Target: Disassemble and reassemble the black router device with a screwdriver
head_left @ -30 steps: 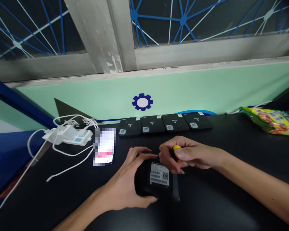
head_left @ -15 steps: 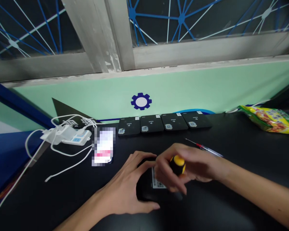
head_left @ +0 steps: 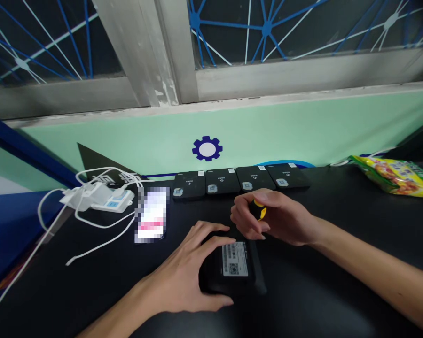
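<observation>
A black box-shaped device with a white barcode label on its upper face lies on the black table in front of me. My left hand grips its left side, thumb on the near edge and fingers reaching over the far part. Beyond its far right corner, my right hand is wrapped round a screwdriver, of which only the black and yellow handle end shows. The screwdriver's shaft and tip are hidden by the hand.
Several flat black boxes stand in a row along the wall. To the left lie a phone with a blurred screen and a white power strip with tangled white cables. A yellow-green snack bag lies at the far right.
My right hand has moved up and away from the device with the screwdriver, uncovering the label. It now hides the thin red and clear tool on the table. My left hand stays put.
</observation>
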Tool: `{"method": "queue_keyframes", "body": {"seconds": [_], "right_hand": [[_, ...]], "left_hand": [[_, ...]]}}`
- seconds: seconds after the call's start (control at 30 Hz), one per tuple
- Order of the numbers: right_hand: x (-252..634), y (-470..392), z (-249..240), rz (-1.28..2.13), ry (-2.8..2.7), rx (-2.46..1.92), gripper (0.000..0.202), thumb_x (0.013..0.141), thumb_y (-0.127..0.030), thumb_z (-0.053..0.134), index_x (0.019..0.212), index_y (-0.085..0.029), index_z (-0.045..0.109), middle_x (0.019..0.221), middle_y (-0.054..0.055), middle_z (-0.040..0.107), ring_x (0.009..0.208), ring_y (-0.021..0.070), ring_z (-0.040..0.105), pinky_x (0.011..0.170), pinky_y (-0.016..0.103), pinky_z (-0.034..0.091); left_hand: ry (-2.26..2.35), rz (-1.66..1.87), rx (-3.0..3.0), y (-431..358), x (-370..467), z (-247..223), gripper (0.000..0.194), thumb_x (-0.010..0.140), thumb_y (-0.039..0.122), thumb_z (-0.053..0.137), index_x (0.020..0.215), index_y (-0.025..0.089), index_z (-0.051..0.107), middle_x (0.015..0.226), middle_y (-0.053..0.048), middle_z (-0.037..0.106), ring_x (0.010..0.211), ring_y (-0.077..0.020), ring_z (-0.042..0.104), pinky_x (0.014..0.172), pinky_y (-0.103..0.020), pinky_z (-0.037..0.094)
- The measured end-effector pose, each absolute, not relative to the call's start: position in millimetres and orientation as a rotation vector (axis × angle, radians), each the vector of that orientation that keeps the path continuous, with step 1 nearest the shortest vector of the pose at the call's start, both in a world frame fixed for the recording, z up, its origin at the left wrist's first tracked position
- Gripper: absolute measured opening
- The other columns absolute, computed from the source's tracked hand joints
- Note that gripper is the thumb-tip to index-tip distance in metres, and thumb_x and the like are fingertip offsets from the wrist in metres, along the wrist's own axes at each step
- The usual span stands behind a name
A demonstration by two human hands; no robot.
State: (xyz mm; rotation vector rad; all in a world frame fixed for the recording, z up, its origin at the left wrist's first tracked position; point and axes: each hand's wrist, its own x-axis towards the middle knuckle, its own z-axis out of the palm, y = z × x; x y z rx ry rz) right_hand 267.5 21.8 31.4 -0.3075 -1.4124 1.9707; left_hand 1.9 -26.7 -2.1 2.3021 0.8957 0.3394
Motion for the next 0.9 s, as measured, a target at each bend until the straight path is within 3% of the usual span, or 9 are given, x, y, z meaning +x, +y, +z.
{"method": "queue_keyframes", "body": {"seconds": [0.13,0.27,0.4,0.53,0.63,0.73,0.8,0.9], "right_hand": [[268.4,23.8,30.4,1.993,-1.417,-0.311,0.049,0.111,-0.048,0.05,0.078,-0.016,0.065,0.063,-0.004,0.04,0.06,0.0161,0.041,0.063,0.03,0.037],[269.8,26.0,29.2,2.068,-1.37,-0.24,0.038,0.101,-0.045,0.062,0.077,-0.015,0.063,0.072,0.001,0.052,0.061,0.0152,0.047,0.06,0.029,0.038],[272.2,26.8,28.7,2.101,-1.346,-0.232,0.022,0.091,-0.034,0.071,0.082,-0.019,0.058,0.073,0.002,0.059,0.064,0.0171,0.055,0.06,0.028,0.043],[273.5,25.6,26.6,2.075,-1.391,-0.309,0.03,0.089,-0.019,0.078,0.084,-0.023,0.048,0.066,-0.005,0.056,0.054,0.0112,0.044,0.058,0.026,0.037],[273.6,25.3,27.6,2.042,-1.423,-0.309,0.029,0.095,-0.036,0.079,0.088,-0.02,0.056,0.065,-0.008,0.047,0.054,0.0104,0.032,0.057,0.026,0.031],[274.2,27.7,30.3,2.033,-1.48,-0.256,0.049,0.105,-0.057,0.058,0.087,-0.014,0.069,0.073,0.001,0.053,0.06,0.0144,0.038,0.058,0.029,0.033],[275.0,30.3,30.9,2.035,-1.485,-0.228,0.054,0.108,-0.052,0.048,0.081,-0.012,0.072,0.075,0.005,0.058,0.063,0.017,0.046,0.061,0.032,0.038],[276.1,33.6,28.8,2.03,-1.46,-0.236,0.039,0.1,-0.042,0.059,0.081,-0.011,0.073,0.078,0.007,0.062,0.071,0.0196,0.057,0.071,0.033,0.045]], "left_hand": [[0.902,0.321,2.31,-26.7,1.0,-3.6,0.101,0.07,0.036,0.102,0.157,0.038,0.05,0.164,-0.009,0.047,0.15,-0.0398,0.045,0.128,-0.068,0.039],[0.915,0.295,2.306,-27.4,1.9,0.0,0.1,0.071,0.035,0.101,0.157,0.039,0.05,0.164,-0.009,0.046,0.152,-0.0401,0.043,0.13,-0.07,0.035],[0.908,0.289,2.292,-26.6,2.1,2.1,0.101,0.07,0.034,0.103,0.157,0.04,0.051,0.163,-0.008,0.046,0.152,-0.0394,0.042,0.127,-0.065,0.042],[0.896,0.32,2.288,-25.2,0.9,-1.3,0.101,0.069,0.035,0.104,0.156,0.04,0.051,0.163,-0.009,0.046,0.151,-0.0396,0.043,0.125,-0.064,0.045],[0.887,0.334,2.297,-25.4,-0.3,-3.5,0.1,0.071,0.037,0.104,0.156,0.04,0.051,0.164,-0.008,0.046,0.151,-0.04,0.043,0.126,-0.066,0.043],[0.89,0.331,2.3,-26.4,-0.9,-3.4,0.099,0.072,0.04,0.103,0.156,0.041,0.051,0.165,-0.009,0.045,0.152,-0.0408,0.042,0.127,-0.069,0.04],[0.893,0.332,2.291,-26.6,-0.5,-2.6,0.099,0.072,0.039,0.103,0.156,0.041,0.051,0.164,-0.009,0.046,0.152,-0.0404,0.043,0.126,-0.068,0.042],[0.895,0.341,2.284,-26.2,0.4,-2.0,0.1,0.07,0.037,0.104,0.156,0.04,0.052,0.163,-0.008,0.048,0.15,-0.0393,0.044,0.125,-0.064,0.045]]}}
